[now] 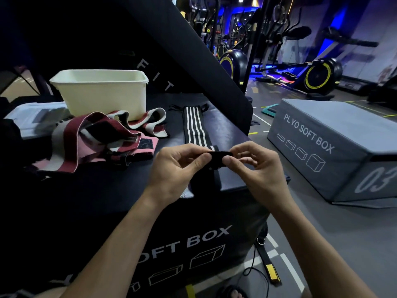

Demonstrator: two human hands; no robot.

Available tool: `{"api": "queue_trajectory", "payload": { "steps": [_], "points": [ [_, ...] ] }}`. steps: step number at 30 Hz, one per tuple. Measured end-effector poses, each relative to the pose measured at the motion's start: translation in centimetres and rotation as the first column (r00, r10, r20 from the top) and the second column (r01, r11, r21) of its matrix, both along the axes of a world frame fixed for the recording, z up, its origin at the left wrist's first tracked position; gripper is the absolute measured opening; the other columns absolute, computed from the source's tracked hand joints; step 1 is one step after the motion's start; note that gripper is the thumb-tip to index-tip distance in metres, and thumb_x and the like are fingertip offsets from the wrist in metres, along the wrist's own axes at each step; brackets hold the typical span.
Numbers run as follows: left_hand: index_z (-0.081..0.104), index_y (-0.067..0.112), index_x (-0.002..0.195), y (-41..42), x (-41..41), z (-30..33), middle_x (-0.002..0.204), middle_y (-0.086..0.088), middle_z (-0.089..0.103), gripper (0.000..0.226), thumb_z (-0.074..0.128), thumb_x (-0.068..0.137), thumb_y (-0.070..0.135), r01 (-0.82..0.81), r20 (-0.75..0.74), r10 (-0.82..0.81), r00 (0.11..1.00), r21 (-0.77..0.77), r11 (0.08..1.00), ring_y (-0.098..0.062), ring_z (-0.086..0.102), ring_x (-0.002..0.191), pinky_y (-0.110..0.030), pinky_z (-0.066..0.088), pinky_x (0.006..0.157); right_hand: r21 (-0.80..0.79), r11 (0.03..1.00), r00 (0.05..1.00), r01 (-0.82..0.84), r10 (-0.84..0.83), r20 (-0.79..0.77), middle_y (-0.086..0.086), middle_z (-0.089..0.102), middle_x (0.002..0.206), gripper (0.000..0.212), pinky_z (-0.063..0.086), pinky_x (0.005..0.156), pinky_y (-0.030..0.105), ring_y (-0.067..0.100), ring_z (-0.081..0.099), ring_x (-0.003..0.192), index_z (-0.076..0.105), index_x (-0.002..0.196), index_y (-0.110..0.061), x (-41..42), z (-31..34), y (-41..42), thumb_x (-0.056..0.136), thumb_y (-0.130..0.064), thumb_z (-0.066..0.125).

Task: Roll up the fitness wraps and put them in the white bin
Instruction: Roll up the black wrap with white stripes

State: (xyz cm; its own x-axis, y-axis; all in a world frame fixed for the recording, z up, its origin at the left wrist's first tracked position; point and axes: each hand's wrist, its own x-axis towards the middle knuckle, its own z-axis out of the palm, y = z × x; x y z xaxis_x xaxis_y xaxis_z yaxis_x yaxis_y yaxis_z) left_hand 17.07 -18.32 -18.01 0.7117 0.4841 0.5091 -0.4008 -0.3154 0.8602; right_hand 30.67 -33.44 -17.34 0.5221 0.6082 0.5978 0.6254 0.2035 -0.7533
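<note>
Both hands, left (176, 166) and right (255, 166), pinch the black white-striped elastic wrap's (194, 123) near end, rolling barely begun; maroon-and-pink wraps (96, 138) wait; cream plastic bin (101, 91) looks empty.

Dim gym (279, 39), blue-lit machines (320, 76)

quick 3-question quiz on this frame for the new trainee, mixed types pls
1. True or false: the white bin is lying tipped on its side.
2. Which wrap are the left hand and right hand pinching? A) the black wrap with white stripes B) the maroon, pink and white wraps C) neither
3. Fill in: the wraps and the bin sit on top of a black soft ____.

Key
1. False: it stands upright, opening up.
2. A: both hands pinch its near end.
3. Box.
</note>
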Motion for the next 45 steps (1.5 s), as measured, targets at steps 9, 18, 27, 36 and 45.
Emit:
{"api": "queue_trajectory", "payload": {
  "steps": [9,18,27,36,45],
  "points": [
    [0.077,0.004,0.103,-0.2,0.0,0.2,0.094,-0.008,0.08,0.02,0.073,0.084,0.01,0.061,0.057,-0.058,0.997,-0.054,0.997,-0.019,0.077,0.088,-0.022,0.058,0.082,0.085,0.994,0.991,-0.065,0.074,-0.111,0.007,0.074,0.074,0.014,0.052,0.063,0.026,0.016,0.066,0.062,0.074,0.086,-0.005,-0.1,0.3,0.1,0.082,-0.017,0.079],
    [0.077,0.005,0.104,-0.4,0.0,0.2,0.098,-0.009,0.08,0.021,0.074,0.083,0.011,0.089,0.053,-0.085,0.995,-0.067,0.994,-0.023,0.077,0.092,-0.024,0.058,0.085,0.096,0.988,0.98,-0.12,0.133,-0.146,0.004,0.072,0.076,0.012,0.051,0.06,0.018,0.012,0.064,0.06,0.074,0.095,-0.01,-0.2,0.3,0.0,0.083,-0.012,0.077],
    [0.078,0.006,0.104,-0.2,-0.1,-0.1,0.099,-0.009,0.08,0.017,0.075,0.087,0.01,0.057,0.051,-0.056,0.997,-0.023,0.998,-0.027,0.077,0.094,-0.033,0.06,0.091,0.09,0.988,0.975,-0.123,0.137,-0.174,0.011,0.076,0.081,0.012,0.052,0.056,0.025,0.024,0.072,0.062,0.073,0.094,-0.005,-0.5,0.3,0.0,0.085,-0.012,0.076],
    [0.08,0.033,0.101,-0.2,-1.0,0.0,0.088,0.004,0.077,0.018,0.078,0.084,0.036,-0.147,-0.031,0.159,0.987,0.251,0.957,-0.023,0.072,0.076,-0.047,0.059,0.07,0.147,0.979,0.948,-0.138,0.174,-0.265,0.014,0.077,0.083,0.005,0.059,0.069,0.028,0.031,0.077,0.076,0.072,0.092,-0.002,-1.5,0.2,0.1,0.087,-0.004,0.072],
    [0.083,0.026,0.1,0.1,-0.7,-0.3,0.086,0.006,0.076,0.017,0.084,0.083,0.029,-0.189,0.028,0.191,0.981,0.334,0.924,-0.019,0.072,0.074,-0.032,0.058,0.068,0.066,0.984,0.952,-0.168,0.179,-0.247,0.018,0.075,0.086,0.014,0.061,0.076,0.034,0.028,0.075,0.076,0.07,0.1,0.002,-1.4,0.2,-0.6,0.089,-0.007,0.072]
  ]
}}
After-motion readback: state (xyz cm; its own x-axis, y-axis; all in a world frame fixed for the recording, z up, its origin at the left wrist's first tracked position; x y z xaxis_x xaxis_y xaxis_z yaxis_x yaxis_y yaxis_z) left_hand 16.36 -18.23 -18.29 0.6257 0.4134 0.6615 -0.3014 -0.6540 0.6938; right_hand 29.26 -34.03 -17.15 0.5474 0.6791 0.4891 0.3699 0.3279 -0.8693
